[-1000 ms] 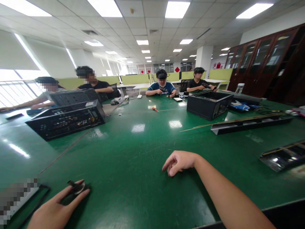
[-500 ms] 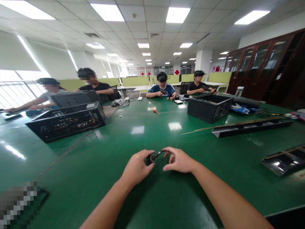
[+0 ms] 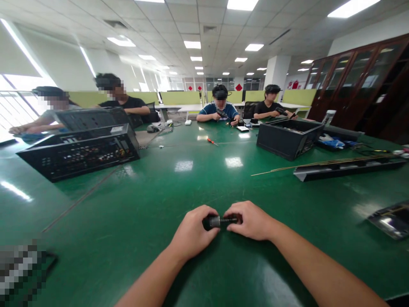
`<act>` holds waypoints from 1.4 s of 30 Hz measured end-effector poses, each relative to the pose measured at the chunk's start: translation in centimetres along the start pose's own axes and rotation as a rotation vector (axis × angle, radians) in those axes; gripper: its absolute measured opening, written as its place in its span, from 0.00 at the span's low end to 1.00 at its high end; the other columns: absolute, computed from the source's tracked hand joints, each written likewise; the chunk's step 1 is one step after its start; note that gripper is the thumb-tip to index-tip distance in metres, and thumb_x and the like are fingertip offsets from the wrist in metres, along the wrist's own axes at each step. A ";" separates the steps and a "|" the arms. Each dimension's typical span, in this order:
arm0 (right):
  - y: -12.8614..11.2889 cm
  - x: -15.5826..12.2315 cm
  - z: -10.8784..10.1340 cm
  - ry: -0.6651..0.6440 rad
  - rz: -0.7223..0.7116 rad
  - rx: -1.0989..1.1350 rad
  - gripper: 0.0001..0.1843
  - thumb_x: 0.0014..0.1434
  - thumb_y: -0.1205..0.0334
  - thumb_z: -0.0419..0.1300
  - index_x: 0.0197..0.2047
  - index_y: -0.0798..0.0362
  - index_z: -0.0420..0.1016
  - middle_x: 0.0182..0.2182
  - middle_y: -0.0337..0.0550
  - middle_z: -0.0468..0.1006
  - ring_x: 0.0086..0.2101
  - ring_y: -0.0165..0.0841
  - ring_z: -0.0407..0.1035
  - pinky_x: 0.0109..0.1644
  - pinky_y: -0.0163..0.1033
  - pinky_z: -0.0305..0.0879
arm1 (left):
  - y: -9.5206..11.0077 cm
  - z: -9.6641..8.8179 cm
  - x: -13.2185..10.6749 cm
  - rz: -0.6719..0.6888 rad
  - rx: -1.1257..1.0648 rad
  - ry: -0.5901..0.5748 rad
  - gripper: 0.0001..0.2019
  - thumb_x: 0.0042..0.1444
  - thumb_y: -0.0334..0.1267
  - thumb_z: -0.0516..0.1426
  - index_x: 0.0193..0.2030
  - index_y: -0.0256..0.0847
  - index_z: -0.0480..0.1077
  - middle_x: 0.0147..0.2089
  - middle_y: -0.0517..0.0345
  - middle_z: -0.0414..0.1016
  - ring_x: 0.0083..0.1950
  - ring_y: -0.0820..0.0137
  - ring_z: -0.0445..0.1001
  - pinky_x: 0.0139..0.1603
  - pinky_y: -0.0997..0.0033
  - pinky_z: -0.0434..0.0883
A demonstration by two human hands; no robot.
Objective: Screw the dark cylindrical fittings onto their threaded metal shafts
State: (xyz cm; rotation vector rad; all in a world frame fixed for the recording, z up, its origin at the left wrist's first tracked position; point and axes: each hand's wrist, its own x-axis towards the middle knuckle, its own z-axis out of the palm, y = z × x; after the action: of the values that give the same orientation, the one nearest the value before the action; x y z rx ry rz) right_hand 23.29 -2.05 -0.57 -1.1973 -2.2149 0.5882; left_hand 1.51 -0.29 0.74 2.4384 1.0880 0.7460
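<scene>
Between my hands, just above the green table (image 3: 153, 179), is a small black cylindrical part (image 3: 215, 221) with a greyish band and a thin, ribbed dark stem pointing right. Its exact kind cannot be made out. My left hand (image 3: 194, 233) is closed round the thick end, thumb in front and fingers behind. Curled about the far end of the stem, my right hand (image 3: 254, 221) has its thumb and fingers closed on it. The stem's tip is partly hidden by those fingers.
Black computer cases (image 3: 86, 151) stand on the left, another case (image 3: 287, 138) at the right. An orange screwdriver (image 3: 211, 141) lies farther back. Long thin rods rest over a black channel (image 3: 348, 167). Several co-workers sit around the table.
My right hand has closed from spread fingers onto the stem's end. The part has turned from slanting upward to nearly level. Both hands appear slightly farther right in view.
</scene>
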 end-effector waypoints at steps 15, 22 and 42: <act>-0.1 -0.2 0.2 0.073 -0.015 -0.008 0.10 0.51 0.63 0.68 0.38 0.52 0.76 0.32 0.39 0.75 0.33 0.31 0.68 0.36 0.35 0.60 | 0.4 0.3 -0.3 0.082 -0.122 0.030 0.11 0.51 0.30 0.63 0.43 0.44 0.76 0.41 0.56 0.77 0.43 0.66 0.75 0.46 0.67 0.71; -0.2 -0.3 -0.1 0.071 -0.080 -0.018 0.08 0.56 0.61 0.65 0.41 0.52 0.78 0.34 0.41 0.78 0.34 0.32 0.70 0.39 0.36 0.62 | 0.1 0.3 -0.2 0.084 -0.121 0.063 0.12 0.51 0.29 0.64 0.43 0.44 0.76 0.42 0.57 0.78 0.43 0.67 0.75 0.47 0.68 0.71; -0.1 -0.4 -0.1 0.056 -0.079 -0.046 0.09 0.61 0.59 0.61 0.41 0.53 0.80 0.34 0.42 0.80 0.34 0.33 0.72 0.39 0.36 0.63 | -0.2 0.5 -0.4 0.080 -0.123 0.069 0.14 0.49 0.27 0.65 0.43 0.44 0.76 0.42 0.59 0.77 0.44 0.68 0.75 0.48 0.69 0.70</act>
State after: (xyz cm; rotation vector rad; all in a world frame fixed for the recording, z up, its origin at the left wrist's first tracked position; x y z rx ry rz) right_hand 23.49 -2.44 -0.51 -1.1301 -2.2276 0.4689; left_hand 1.53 -0.50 0.11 2.3794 0.9438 0.9019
